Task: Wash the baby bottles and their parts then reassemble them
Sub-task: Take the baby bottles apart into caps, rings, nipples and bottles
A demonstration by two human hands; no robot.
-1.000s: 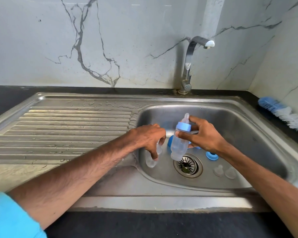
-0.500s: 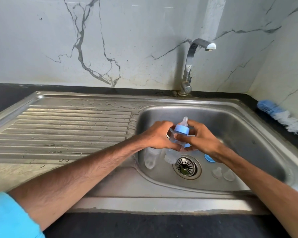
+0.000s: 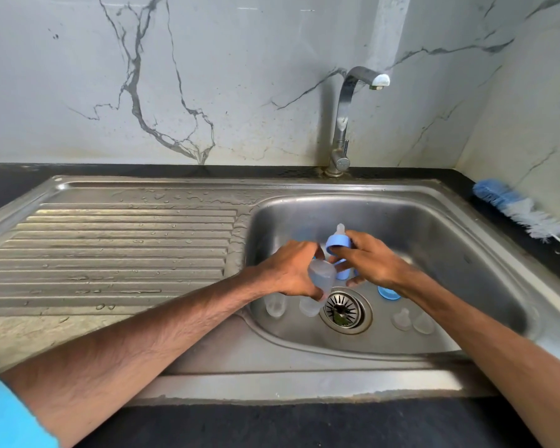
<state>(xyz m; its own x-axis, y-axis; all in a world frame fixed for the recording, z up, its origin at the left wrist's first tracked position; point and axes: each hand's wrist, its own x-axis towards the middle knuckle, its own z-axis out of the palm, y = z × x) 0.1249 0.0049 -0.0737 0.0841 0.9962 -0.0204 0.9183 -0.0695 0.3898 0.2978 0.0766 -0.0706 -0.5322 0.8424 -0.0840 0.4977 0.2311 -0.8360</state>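
Head view: loose teats (image 3: 413,320) by drain (image 3: 345,310), brush (image 3: 518,208) beside sink (image 3: 434,227)

The sink (image 3: 304,384) is brushed steel with a dull, scuffed sheen — its ribbed drainboard (image 3: 126,247) beaded with water — while the faucet (image 3: 343,114) is brighter polished metal and the drain strainer (image 3: 343,311) shiny steel. The wall (image 3: 240,76) behind looks like smooth, faintly glossy marble with grey veins, speckled with grime low down, and the tabletop (image 3: 272,428) is matt black stone. The bottle (image 3: 320,275) is cloudy translucent plastic, its collar (image 3: 337,242) smooth blue plastic, the brush (image 3: 518,208) bristly blue and white, and the sleeve (image 3: 4,415) soft blue cloth.
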